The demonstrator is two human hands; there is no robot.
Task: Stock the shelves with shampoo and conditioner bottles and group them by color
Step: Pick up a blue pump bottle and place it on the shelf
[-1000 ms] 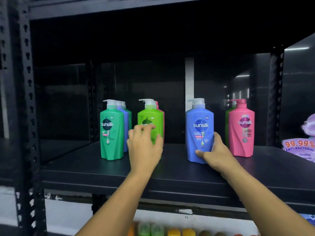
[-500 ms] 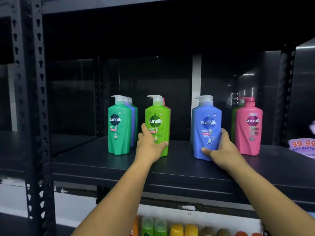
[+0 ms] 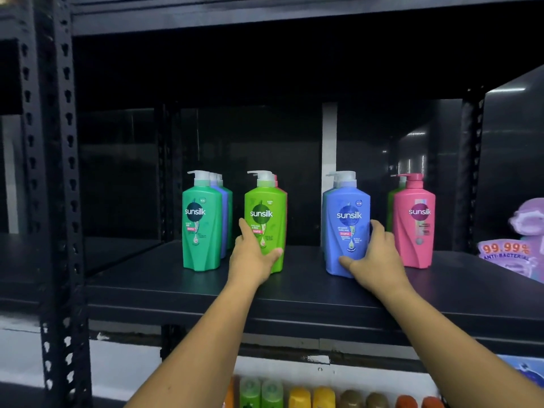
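We are wrapping the fingers (image 3: 245, 231) and thumb of our left hand (image 3: 253, 257) round the lower part of the lime-green shampoo bottle (image 3: 266, 213), which is standing upright on the black shelf (image 3: 294, 293). Our right hand (image 3: 374, 257) is gripping the blue shampoo bottle (image 3: 347, 207) low down, thumb across its front. A teal shampoo bottle (image 3: 201, 231) is standing just left and a pink shampoo bottle (image 3: 415, 231) just right, more bottles lining up behind each. A purple anti-bacterial pack (image 3: 512, 251) is sitting at the right edge.
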